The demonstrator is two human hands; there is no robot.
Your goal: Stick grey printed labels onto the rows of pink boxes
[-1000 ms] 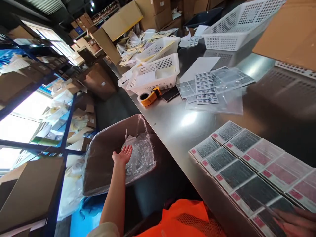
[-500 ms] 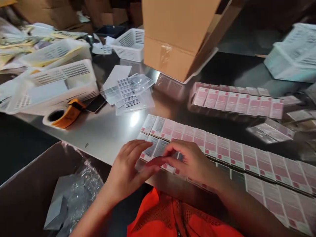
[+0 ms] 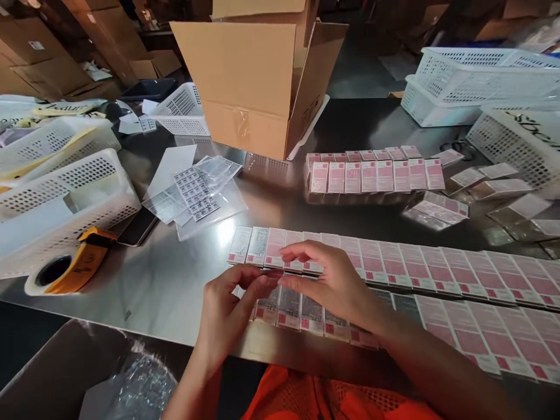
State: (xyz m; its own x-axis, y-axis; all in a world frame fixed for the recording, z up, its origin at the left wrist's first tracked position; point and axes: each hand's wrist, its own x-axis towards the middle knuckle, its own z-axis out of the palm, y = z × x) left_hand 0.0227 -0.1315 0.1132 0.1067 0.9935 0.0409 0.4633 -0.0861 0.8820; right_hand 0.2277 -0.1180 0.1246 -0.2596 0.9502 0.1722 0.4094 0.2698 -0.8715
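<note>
Above the near row of small boxes (image 3: 289, 307), my left hand (image 3: 230, 309) pinches a small, thin reddish piece (image 3: 272, 273) between thumb and fingertips; its kind is unclear. My right hand (image 3: 335, 283) faces it from the right, index finger and thumb apart, the thumb tip close to that piece. Whether the thumb touches it I cannot tell. A second row of pink-and-white boxes (image 3: 406, 265) runs behind the hands to the right. At the left end, several boxes in both rows show a greyish printed face. My hands and right forearm hide part of the near row.
An open cardboard box (image 3: 249, 81) stands at the back. Left of it lie printed label sheets (image 3: 196, 192), a phone (image 3: 137, 227), a tape roll (image 3: 56, 271) and a white basket (image 3: 126, 201). Another box group (image 3: 376, 178) and stacked baskets (image 3: 464, 81) are right. A carton (image 3: 48, 367) stands below the edge.
The view has swung right and up, so the table's things appear further left. My hands stay close together over the boxes, and my right thumb and index finger are further apart.
</note>
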